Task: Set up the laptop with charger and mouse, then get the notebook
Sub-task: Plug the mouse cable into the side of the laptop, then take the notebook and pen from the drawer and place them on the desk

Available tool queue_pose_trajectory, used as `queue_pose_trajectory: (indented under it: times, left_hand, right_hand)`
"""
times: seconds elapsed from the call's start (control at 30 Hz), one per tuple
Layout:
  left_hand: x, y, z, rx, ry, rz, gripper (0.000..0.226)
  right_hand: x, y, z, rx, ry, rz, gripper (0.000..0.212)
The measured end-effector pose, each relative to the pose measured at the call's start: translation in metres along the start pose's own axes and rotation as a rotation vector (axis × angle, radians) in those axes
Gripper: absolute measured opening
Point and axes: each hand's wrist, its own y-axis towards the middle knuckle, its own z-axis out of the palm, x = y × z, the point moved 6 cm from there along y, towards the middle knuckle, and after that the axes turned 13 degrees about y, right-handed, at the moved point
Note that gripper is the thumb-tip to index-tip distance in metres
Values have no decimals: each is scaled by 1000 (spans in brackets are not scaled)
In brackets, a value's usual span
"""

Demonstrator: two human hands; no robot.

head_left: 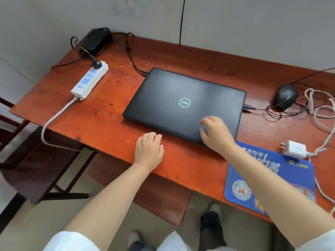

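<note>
A closed black laptop [184, 104] lies in the middle of the red-brown table [101, 116]. Its black charger brick [95, 40] sits at the far left corner, with one cable running to the laptop's back left corner and a plug in the white power strip [89, 79]. A black wired mouse [286, 96] rests to the right, its cable reaching the laptop's right side. My left hand [149, 149] rests on the table at the laptop's near edge, fingers curled. My right hand [215, 134] hovers spread over the lid's near right corner. No notebook is in view.
A blue mouse pad [293, 180] lies at the table's near right edge, partly under my right forearm. A white phone charger [294, 149] with a tangled white cable [320, 105] lies at the right. A bench [159, 192] stands below the table.
</note>
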Motion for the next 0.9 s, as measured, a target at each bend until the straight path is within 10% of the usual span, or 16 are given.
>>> queue_pose_trajectory:
  times: [0.4,0.9]
  left_hand:
    - [156,-120,64,228,92,156,39]
    - [229,-173,192,275,144,415,58]
  right_hand:
    - [148,-121,188,-103,20,-46,24]
    - [124,-197,385,-245,-91,502,41]
